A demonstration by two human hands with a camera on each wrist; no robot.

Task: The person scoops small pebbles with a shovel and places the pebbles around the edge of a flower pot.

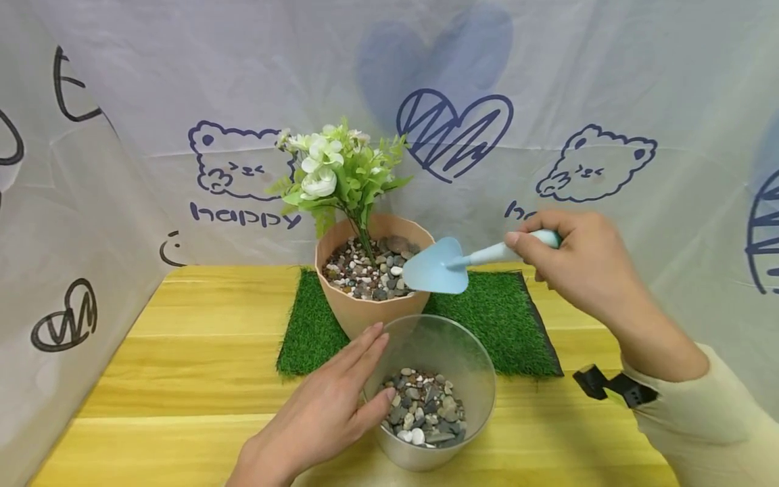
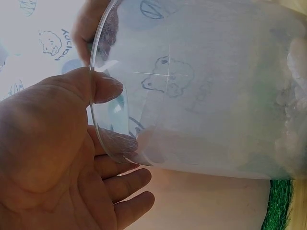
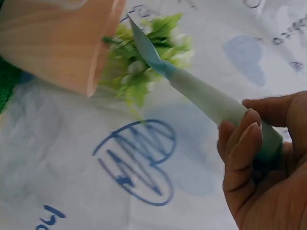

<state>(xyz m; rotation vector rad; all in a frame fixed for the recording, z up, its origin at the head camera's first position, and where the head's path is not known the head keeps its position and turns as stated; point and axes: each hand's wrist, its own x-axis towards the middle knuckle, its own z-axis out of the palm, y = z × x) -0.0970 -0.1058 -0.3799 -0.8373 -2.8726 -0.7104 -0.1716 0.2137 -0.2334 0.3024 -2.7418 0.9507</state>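
Observation:
My right hand [image 1: 578, 260] grips the handle of a light blue garden trowel [image 1: 437, 267], whose blade hangs over the right rim of a peach flowerpot [image 1: 347, 308]. No stones show on the blade. Pebbles [image 1: 359, 270] fill the pot around the stems of white artificial flowers [image 1: 321, 181] with green leaves. In front of the pot stands a clear plastic bucket [image 1: 477, 389] with mixed pebbles [image 1: 426, 412] at its bottom. My left hand [image 1: 328, 399] pinches its left rim; in the left wrist view, the thumb [image 2: 109, 88] reaches over the edge, with the fingers outside.
The pot stands on a green artificial grass mat [image 1: 511, 331] on a yellow wood-grain table [image 1: 182, 385]. A white curtain [image 1: 341, 61] with drawn hearts and bears hangs close behind and along the sides. A black device [image 1: 615, 387] sits at the right sleeve.

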